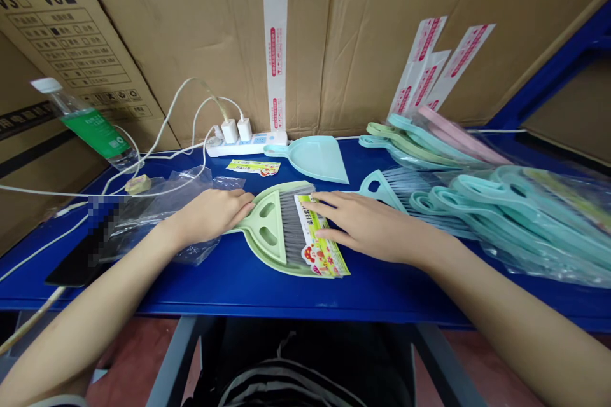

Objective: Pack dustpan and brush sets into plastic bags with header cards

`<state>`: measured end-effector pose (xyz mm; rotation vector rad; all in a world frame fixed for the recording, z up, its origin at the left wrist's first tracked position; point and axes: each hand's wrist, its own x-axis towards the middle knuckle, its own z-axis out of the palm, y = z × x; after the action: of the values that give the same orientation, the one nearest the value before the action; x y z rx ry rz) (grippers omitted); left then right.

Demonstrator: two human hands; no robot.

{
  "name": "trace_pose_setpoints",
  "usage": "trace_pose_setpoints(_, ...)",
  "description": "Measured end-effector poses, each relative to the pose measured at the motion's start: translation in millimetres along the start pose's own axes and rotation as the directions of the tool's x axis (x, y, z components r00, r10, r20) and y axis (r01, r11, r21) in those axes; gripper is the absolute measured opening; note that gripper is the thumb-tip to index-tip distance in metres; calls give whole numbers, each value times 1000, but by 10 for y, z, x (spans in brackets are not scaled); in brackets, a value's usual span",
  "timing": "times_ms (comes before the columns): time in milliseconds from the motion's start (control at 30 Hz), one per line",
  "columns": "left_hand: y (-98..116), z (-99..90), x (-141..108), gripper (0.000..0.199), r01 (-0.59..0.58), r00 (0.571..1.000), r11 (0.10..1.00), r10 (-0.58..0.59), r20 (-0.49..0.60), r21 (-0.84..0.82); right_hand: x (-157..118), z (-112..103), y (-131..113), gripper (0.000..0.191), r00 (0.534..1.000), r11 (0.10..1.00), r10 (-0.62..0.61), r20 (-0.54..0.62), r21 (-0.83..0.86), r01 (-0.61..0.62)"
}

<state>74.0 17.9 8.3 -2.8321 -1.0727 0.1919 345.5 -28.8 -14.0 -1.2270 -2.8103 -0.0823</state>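
My left hand (213, 215) is closed around the handles of a light green dustpan (251, 243) and the matching hand brush (267, 222) nested in it. Grey bristles of that brush point to the right. A yellow and white printed label card (329, 251) lies slanted over the bristle ends and the dustpan's edge. My right hand (363, 222) rests with fingers spread and outstretched, fingertips on the card. Clear plastic wrapping (191, 248) lies beside and under my left hand. Just beyond my right hand is a light blue brush (382, 187), its handle partly hidden.
A light blue dustpan (317, 158) and another label card (252, 167) lie farther back, near a white power strip (248, 144) with cables. Bagged blue sets (506, 210) pile up at right. A bottle (93, 130) and a dark phone-like object (76, 261) are at left. Cardboard (363, 44) walls the back.
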Motion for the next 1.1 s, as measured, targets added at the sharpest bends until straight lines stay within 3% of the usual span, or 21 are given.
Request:
trace_pose_setpoints(633, 18, -21, -4, 47, 9, 1000, 1000, -9, 9, 20, -48, -38, -25, 49, 998, 999, 45, 49, 27, -47)
trace_pose_setpoints(1100, 36, -45, -5, 48, 9, 1000, 999, -9, 7, 32, -77, -8, -1, 47, 1000, 1000, 23, -7, 7, -23)
